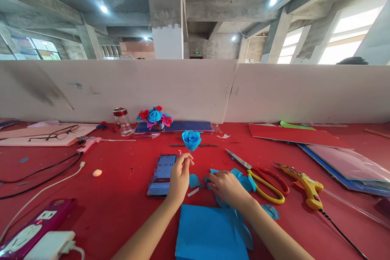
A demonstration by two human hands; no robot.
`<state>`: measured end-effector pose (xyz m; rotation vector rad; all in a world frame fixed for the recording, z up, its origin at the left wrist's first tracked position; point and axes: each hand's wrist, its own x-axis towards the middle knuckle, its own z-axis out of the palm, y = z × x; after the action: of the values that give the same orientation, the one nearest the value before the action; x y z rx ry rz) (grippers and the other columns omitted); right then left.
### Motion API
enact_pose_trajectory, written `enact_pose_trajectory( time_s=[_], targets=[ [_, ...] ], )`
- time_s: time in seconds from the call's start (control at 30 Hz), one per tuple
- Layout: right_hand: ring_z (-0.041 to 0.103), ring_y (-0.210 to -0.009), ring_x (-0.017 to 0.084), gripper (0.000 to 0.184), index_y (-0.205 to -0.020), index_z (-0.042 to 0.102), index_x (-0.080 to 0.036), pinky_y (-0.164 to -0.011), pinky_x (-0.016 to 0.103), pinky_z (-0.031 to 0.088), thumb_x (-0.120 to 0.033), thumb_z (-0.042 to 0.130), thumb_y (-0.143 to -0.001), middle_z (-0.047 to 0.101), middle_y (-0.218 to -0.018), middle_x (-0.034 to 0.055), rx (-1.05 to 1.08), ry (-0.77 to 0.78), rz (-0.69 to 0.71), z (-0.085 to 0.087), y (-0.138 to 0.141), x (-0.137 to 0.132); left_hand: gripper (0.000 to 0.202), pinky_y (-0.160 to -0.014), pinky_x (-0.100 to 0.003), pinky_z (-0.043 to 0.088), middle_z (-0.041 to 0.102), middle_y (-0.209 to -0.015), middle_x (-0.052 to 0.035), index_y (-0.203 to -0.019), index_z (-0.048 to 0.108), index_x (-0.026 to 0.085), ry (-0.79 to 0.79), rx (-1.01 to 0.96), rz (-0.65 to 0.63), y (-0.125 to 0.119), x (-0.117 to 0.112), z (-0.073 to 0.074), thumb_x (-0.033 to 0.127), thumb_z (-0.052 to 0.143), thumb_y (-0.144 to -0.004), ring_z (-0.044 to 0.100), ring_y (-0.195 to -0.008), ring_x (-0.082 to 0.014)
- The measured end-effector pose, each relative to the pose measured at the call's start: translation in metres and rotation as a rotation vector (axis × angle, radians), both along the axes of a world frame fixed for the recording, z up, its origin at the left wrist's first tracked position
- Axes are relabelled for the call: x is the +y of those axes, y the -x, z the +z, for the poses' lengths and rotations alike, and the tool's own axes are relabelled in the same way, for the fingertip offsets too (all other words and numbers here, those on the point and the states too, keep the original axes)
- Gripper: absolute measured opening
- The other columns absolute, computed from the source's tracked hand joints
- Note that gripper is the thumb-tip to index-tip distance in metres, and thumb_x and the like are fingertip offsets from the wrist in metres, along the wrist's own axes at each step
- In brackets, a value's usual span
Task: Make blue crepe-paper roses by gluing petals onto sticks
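Presently: left hand [180,174], pinching rose [191,140] from below; right hand [228,185], on petals [243,179], grip indeterminable; possible faults: petals creasing under pressure, or snagging on adjacent scissors [250,168].

- Left hand [181,174] hides whatever stem the blue paper flower [191,140] has, and part of the phone [160,178].
- Right hand [227,187] covers some blue petals [242,178]; its grip is unclear.
- Bottom edge crops the blue sheets [210,231].
- Phone's small text is unreadable.
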<state>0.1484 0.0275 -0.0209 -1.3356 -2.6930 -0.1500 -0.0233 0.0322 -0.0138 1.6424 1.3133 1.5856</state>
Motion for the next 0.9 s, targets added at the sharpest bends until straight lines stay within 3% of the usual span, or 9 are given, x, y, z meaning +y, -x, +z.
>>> enact_pose_trajectory(
  time_s=[0.2,0.37,0.53,0.9],
  targets=[
    [0.062,-0.071,0.019,0.021,-0.106,0.055,-0.018,-0.058,0.024,0.033,-0.018,0.045,-0.087,0.067,-0.076,0.0055,0.005,0.004,-0.013,0.0013,0.0001,0.0003,0.025,-0.069,-0.026,0.045,0.058,-0.074,-0.0015,-0.077,0.051,0.021,0.020,-0.003,0.000,-0.0006,-0.0013,0.0017,0.033,0.033,-0.088,0.056,-0.073,-0.0159],
    [0.063,-0.073,0.018,0.022,-0.100,0.060,-0.019,-0.060,0.024,0.035,-0.016,0.043,-0.088,0.068,-0.077,0.0058,0.000,0.026,-0.017,0.0032,0.0001,0.0002,0.025,-0.069,-0.027,0.045,0.058,-0.073,-0.0012,-0.078,0.052,0.021,0.012,0.003,0.004,-0.0002,-0.0009,0.0008,0.033,0.033,-0.088,0.057,-0.072,-0.0157],
    [0.064,-0.075,0.018,0.026,-0.110,0.056,-0.022,-0.059,0.023,0.036,-0.018,0.046,-0.086,0.068,-0.080,0.0049,0.000,0.043,-0.025,0.0058,0.0010,0.0000,0.024,-0.068,-0.027,0.045,0.057,-0.071,-0.0005,-0.075,0.052,0.021,0.015,0.003,0.014,-0.0013,-0.0033,0.0058,0.033,0.035,-0.087,0.057,-0.069,-0.0152],
    [0.064,-0.079,0.020,0.021,-0.104,0.058,-0.021,-0.059,0.023,0.038,-0.024,0.049,-0.085,0.067,-0.089,0.0081,-0.032,0.090,-0.086,0.0060,0.0062,0.0024,0.023,-0.069,-0.028,0.046,0.058,-0.071,-0.0011,-0.074,0.051,0.021,-0.005,-0.002,0.004,-0.0008,-0.0021,0.0036,0.032,0.036,-0.087,0.057,-0.070,-0.0152]
  ],
)
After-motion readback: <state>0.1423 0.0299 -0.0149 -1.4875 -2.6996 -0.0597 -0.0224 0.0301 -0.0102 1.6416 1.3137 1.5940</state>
